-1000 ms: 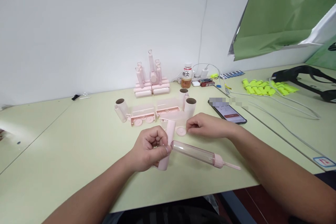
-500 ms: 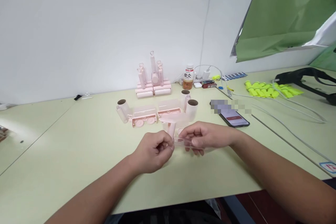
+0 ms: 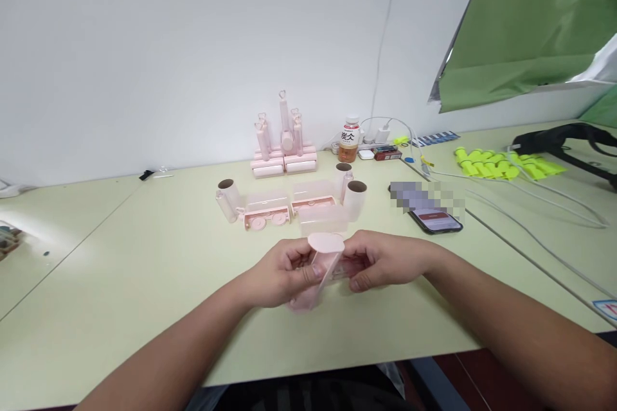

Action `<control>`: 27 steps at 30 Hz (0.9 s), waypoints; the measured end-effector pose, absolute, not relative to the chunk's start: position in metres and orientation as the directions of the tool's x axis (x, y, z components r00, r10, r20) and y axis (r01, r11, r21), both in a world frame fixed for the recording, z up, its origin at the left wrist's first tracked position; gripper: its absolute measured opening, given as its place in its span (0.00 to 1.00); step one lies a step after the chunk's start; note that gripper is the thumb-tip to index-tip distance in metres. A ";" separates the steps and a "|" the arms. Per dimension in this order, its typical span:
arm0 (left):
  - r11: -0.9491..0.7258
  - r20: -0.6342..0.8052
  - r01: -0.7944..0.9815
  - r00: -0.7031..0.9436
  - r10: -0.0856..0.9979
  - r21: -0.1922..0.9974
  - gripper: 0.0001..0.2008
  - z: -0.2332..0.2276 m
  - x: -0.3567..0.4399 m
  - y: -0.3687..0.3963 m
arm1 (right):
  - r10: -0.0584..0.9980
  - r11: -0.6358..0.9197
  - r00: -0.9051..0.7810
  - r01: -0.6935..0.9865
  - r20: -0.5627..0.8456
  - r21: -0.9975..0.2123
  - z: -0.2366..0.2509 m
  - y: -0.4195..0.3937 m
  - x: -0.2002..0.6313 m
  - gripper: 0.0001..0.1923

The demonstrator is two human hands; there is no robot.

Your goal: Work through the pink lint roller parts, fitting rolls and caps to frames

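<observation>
Since the earlier frames both hands have drawn together and the clear tube has left the table (image 3: 144, 308). On that pale green table, well beyond the hands, lie pink trays (image 3: 267, 212) and paper rolls (image 3: 355, 199), a phone (image 3: 436, 221) to the right. The left hand (image 3: 274, 273) and right hand (image 3: 380, 260) meet above the table's near edge, fingers closed around one pink roller (image 3: 321, 266), tilted, its round cap facing up.
</observation>
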State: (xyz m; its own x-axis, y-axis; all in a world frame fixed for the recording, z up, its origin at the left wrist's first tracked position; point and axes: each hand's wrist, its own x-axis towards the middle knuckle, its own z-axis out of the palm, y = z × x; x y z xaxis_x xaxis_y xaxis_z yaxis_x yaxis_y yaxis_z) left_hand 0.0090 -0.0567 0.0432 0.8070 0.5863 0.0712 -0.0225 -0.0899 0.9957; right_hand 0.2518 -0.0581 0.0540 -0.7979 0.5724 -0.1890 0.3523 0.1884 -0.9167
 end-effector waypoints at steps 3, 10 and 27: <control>-0.057 0.016 0.017 0.845 0.534 0.998 0.17 0.045 0.011 -0.059 | 0.541 0.234 -0.818 0.371 -0.197 -0.899 0.052 -0.058 0.251 0.08; -0.084 0.088 -0.041 0.708 0.701 0.996 0.21 0.044 0.019 -0.065 | 0.571 0.185 -0.782 0.417 -0.248 -0.890 0.060 -0.058 0.250 0.10; -0.183 0.309 -0.273 0.552 0.775 0.944 0.12 0.072 -0.021 -0.040 | 0.641 0.427 -0.763 0.443 -0.082 -0.788 0.084 -0.068 0.266 0.05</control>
State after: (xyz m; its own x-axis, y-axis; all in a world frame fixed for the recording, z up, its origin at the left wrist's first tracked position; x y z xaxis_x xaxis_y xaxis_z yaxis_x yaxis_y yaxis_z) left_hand -0.0210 -0.0401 0.0718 0.5517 0.7745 0.3095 -0.2735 -0.1826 0.9444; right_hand 0.2662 -0.0676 0.0836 -0.7633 0.6409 -0.0819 0.4432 0.4272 -0.7881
